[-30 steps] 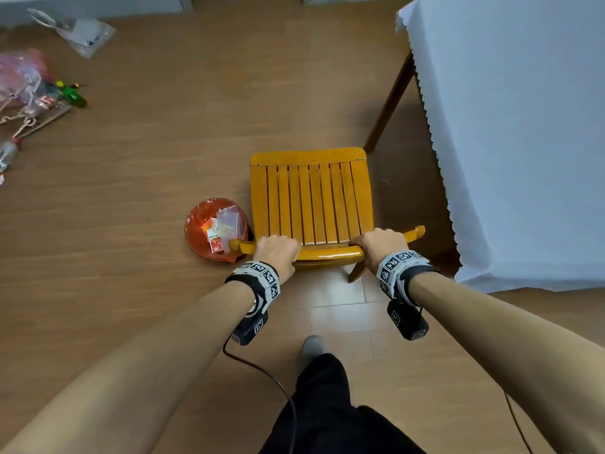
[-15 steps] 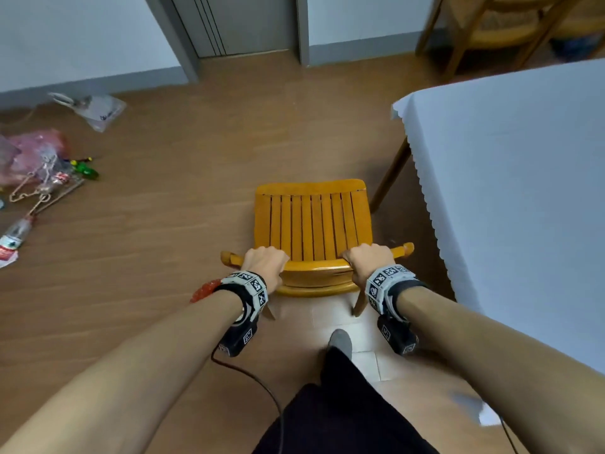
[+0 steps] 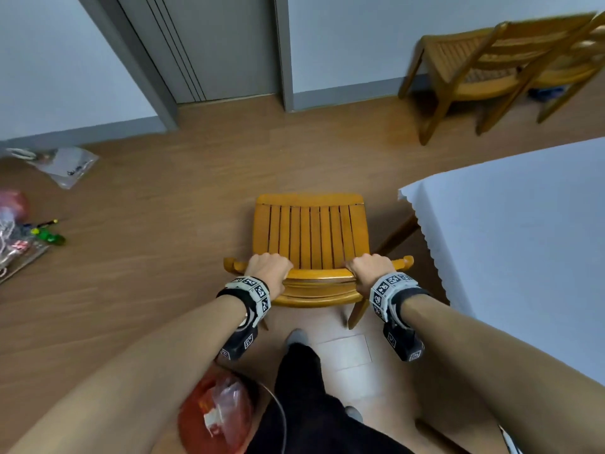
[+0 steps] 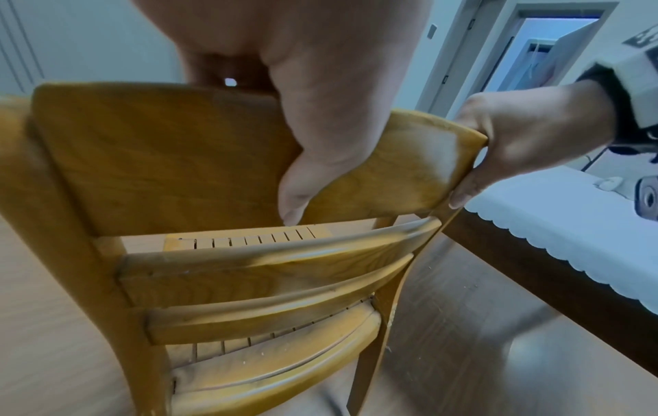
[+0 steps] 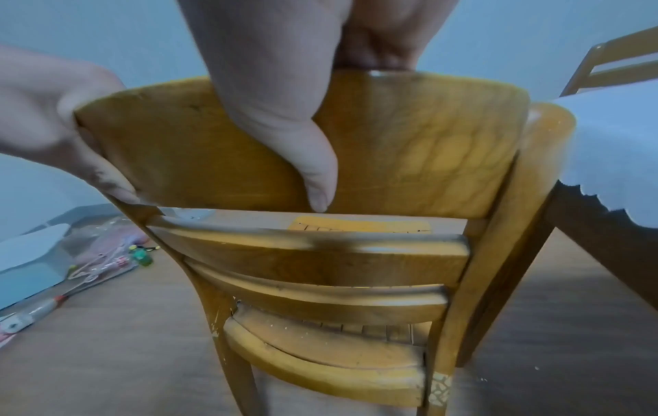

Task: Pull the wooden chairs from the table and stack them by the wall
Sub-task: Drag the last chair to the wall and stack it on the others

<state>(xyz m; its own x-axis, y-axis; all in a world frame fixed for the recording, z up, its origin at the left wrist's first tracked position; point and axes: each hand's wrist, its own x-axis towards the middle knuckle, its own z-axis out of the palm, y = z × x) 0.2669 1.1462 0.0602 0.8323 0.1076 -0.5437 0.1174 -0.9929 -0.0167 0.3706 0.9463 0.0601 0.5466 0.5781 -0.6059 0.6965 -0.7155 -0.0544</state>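
The wooden chair [image 3: 311,237] was seen from behind and above, standing on the floor [image 3: 163,224] just left of the table [image 3: 523,240], its slatted seat pointing toward the far wall [image 3: 343,37]. Its top back rail [image 4: 178,157] was grasped at both ends: the left hand [image 3: 268,273] was wrapped over the left part, the thumb [image 4: 302,180] laid down the near face, and the right hand [image 3: 371,271] was clamped over the right part in the same way. A white scalloped tablecloth [image 3: 540,290] was draped over the table. By the far wall at the right, other wooden chairs [image 3: 497,70] were set close together, perhaps stacked, though blur made that uncertain. A grey door [image 3: 222,44] was set in the far wall. Bags and clutter [image 3: 29,224] were strewn at the far left, and a red plastic bag [image 3: 216,417] lay near the person's legs.
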